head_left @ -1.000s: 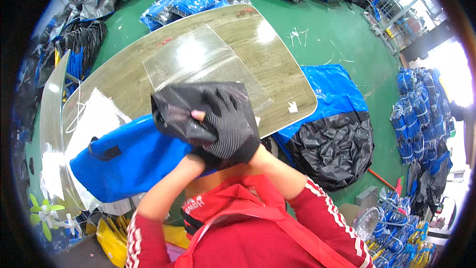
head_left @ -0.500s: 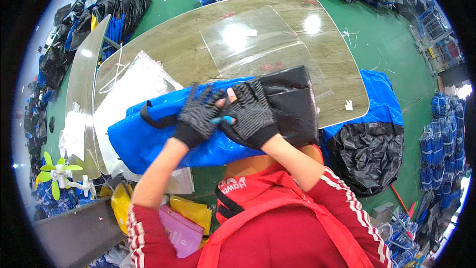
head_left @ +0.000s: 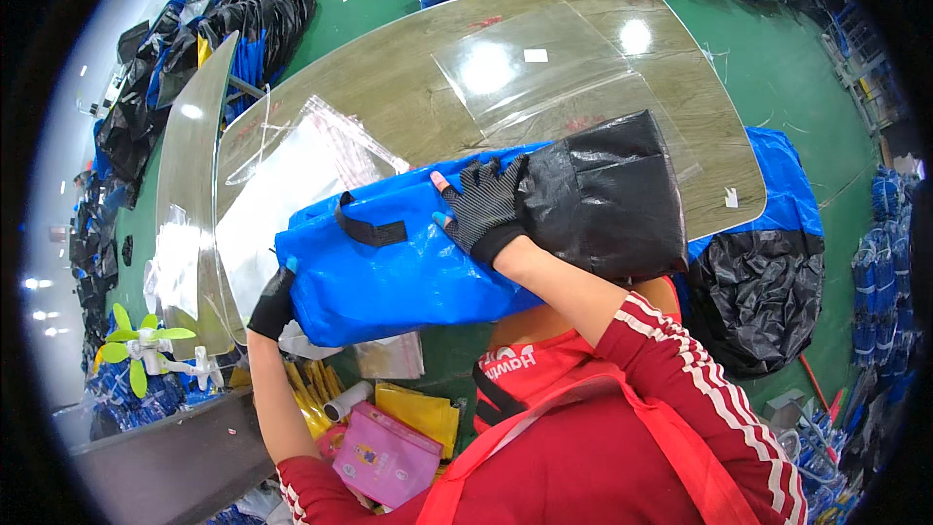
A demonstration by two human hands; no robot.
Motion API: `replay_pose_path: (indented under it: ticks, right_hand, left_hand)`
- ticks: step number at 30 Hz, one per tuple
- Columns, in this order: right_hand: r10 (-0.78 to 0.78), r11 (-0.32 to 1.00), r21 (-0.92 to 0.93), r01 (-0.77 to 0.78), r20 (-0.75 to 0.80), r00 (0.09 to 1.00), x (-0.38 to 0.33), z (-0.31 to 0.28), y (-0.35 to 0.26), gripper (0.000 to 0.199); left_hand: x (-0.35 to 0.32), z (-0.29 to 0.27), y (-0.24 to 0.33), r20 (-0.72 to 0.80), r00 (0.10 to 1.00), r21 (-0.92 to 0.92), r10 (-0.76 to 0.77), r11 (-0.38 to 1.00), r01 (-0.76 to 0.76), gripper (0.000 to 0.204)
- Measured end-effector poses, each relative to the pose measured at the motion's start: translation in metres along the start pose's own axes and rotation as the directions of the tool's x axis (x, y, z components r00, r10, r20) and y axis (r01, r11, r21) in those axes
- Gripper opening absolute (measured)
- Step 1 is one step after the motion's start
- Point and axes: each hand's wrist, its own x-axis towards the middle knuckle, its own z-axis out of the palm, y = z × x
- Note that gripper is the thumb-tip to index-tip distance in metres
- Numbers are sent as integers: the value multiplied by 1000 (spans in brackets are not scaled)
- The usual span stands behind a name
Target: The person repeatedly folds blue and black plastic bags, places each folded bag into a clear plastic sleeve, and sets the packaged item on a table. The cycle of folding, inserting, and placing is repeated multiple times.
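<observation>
A folded blue-and-black plastic bag (head_left: 389,277) lies across the near side of the table, with its blue part to the left and its black part to the right. A short black strap handle (head_left: 374,229) lies on the blue part. Under its grey dotted glove, my right hand (head_left: 488,202) rests flat on the bag where blue meets black, fingers spread. At the bag's left end, my left hand (head_left: 275,299) grips the edge, thumb up on the near side; its other fingers are mostly hidden.
The wood-patterned table (head_left: 389,73) carries a clear plastic sheet (head_left: 535,39) and white plastic bags (head_left: 282,180). Another blue-and-black bag (head_left: 763,297) hangs at the right. A green clip fan (head_left: 146,338), yellow packs (head_left: 418,413) and a pink bag (head_left: 389,452) are at lower left.
My left hand has moved from the bag's middle to its left end, uncovering the strap. My right hand stays on the bag, now flatter and more spread. The view has shifted.
</observation>
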Motion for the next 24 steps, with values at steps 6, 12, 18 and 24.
replay_pose_path:
  ticks: [6,12,18,24]
  right_hand:
    - [-89,995,50,91,-48,995,-4,1,12,61]
    - [-270,959,87,271,-20,963,-18,-20,31,60]
    - [-213,939,235,252,-176,961,-81,-4,36,55]
    - [-14,785,586,201,-307,952,-112,34,36,51]
  left_hand:
    - [-31,-3,2,11,994,-99,107,989,-105,85]
    - [-53,30,-24,-81,995,-340,62,936,-86,71]
    - [-101,129,49,-266,950,-231,164,946,-228,63]
    - [-35,376,178,266,910,296,318,871,-392,45]
